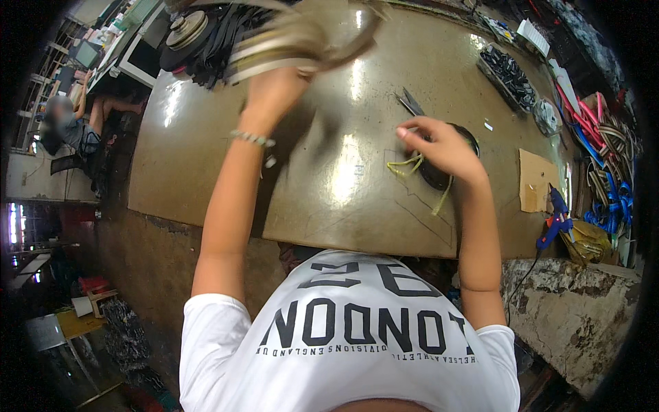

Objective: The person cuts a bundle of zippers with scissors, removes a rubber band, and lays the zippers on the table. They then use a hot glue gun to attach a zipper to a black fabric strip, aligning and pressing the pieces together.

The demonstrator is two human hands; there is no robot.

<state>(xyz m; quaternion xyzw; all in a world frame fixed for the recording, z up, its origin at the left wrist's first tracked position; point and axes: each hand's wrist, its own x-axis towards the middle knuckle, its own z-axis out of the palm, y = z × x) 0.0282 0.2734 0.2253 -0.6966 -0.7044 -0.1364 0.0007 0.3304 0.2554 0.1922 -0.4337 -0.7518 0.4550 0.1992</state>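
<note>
My left hand (278, 93) is raised over the far left of the table, closed round a bundle of striped tan and brown straps (288, 41). Motion blurs the bundle. My right hand (446, 147) hovers at the right with loosely bent fingers, thumb apart, and nothing visible in them. Beneath it sits a black round object (434, 177), partly covered by the hand, so its kind is unclear. Thin yellow-green ties (405, 167) lie beside and across it. Metal scissors blades (412, 103) show just beyond my right fingers; their handles are hidden.
Black straps (216, 51) and a round roll (187, 29) lie at the table's far left. A tray of black pieces (508, 79) stands far right. Cardboard (537, 180), a blue glue gun (557, 218) and coloured straps (611, 158) line the right edge. Another person (68, 127) sits at left.
</note>
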